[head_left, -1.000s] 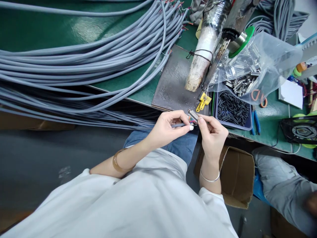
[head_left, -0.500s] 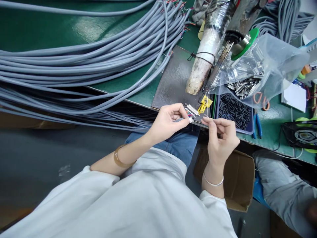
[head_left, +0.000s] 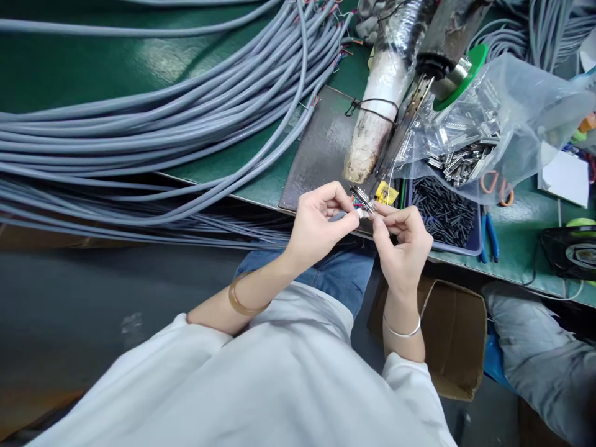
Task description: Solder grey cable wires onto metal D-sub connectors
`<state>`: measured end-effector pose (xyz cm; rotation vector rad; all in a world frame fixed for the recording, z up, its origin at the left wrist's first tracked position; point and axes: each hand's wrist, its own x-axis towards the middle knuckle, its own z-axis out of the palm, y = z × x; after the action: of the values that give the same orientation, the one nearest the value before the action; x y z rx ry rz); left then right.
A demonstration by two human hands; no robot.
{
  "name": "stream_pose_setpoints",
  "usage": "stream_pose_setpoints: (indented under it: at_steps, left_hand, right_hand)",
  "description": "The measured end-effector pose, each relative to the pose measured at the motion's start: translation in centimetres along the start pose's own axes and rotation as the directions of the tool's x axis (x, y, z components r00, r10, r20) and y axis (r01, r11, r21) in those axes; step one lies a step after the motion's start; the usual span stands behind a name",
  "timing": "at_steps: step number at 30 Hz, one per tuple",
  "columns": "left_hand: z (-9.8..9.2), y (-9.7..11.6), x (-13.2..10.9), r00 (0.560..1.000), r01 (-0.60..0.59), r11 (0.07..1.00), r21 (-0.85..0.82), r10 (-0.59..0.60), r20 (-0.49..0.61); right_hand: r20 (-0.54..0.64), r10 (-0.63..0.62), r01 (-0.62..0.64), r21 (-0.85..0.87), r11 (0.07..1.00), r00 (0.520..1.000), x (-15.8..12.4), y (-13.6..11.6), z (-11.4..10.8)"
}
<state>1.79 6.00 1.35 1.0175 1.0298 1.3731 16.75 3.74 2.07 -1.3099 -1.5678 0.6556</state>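
My left hand (head_left: 321, 217) is closed on the end of a grey cable, close to where its thin coloured wires (head_left: 357, 202) fan out. Those wires meet a multi-pin metal connector (head_left: 363, 197) just beyond my fingertips. My right hand (head_left: 403, 239) is pinched at the connector's right end; whatever is between its fingertips is too small to make out. A soldering iron (head_left: 410, 124) points down from above, its tip near the connector. Beside it a yellow holder (head_left: 387, 194) sits on the dark plate (head_left: 316, 149).
Many grey cables (head_left: 186, 124) spread over the bench's left. At right are a tray of black tubes (head_left: 442, 214), a plastic bag of connectors (head_left: 484, 136), a solder spool (head_left: 460, 81) and blue-handled pliers (head_left: 488, 236). Below stands a cardboard box (head_left: 456, 335); a person's clothed leg (head_left: 535, 347) is beside it.
My right hand has moved left, its fingertips now meeting the connector. The connector has turned and sits nearer the iron's tip. My left hand keeps its hold on the cable.
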Motion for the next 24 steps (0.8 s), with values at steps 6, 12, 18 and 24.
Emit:
stream_pose_setpoints:
  at_steps: [6,12,18,24]
  left_hand:
    - [0.5,0.0,0.2,0.998,-0.05,0.998,0.043,0.052,-0.043]
    - [0.9,0.0,0.3,0.993,-0.074,0.995,0.066,0.079,-0.082]
    - [0.9,0.0,0.2,0.994,-0.08,0.994,0.076,0.086,-0.074]
    - [0.9,0.4,0.1,0.993,-0.086,0.995,0.06,0.09,-0.074]
  right_hand:
    - [0.019,-0.044,0.044,0.004,0.999,0.999,1.0,0.1,-0.3]
    - [0.03,-0.071,0.07,0.015,0.997,0.997,1.3,0.2,-0.5]
    - [0.041,-0.074,0.074,-0.011,0.997,0.996,1.4,0.2,-0.6]
    - [0.023,-0.12,0.121,-0.046,0.992,0.992,1.6,-0.4,-0.6]
